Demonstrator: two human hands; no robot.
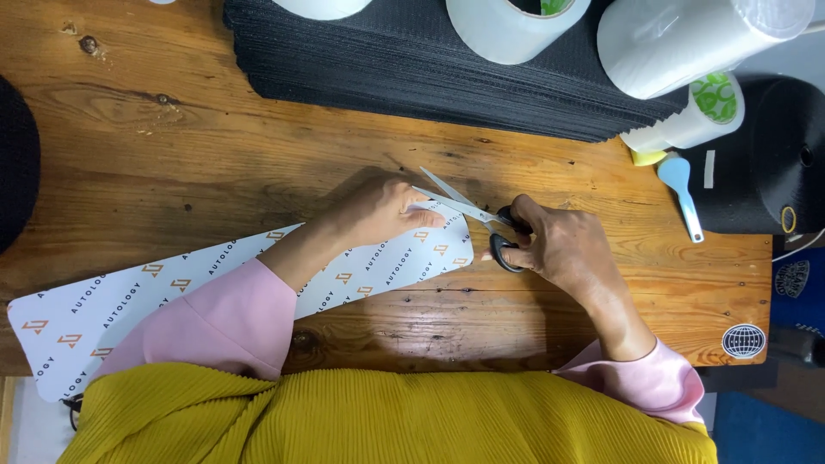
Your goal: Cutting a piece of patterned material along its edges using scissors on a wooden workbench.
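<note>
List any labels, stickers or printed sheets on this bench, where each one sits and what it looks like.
Long white printed card strip: lies across the wooden bench, under the left hand, orange and grey marks.
Round globe sticker: bench's lower right corner, white with dark lines.
Green-and-white patterned tape roll core: upper right, round.
Small white rectangular label: on black object, right.

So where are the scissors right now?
The scissors are in the right hand, mid-table, blades open at the end of the white printed strip that the left hand holds down.
</note>
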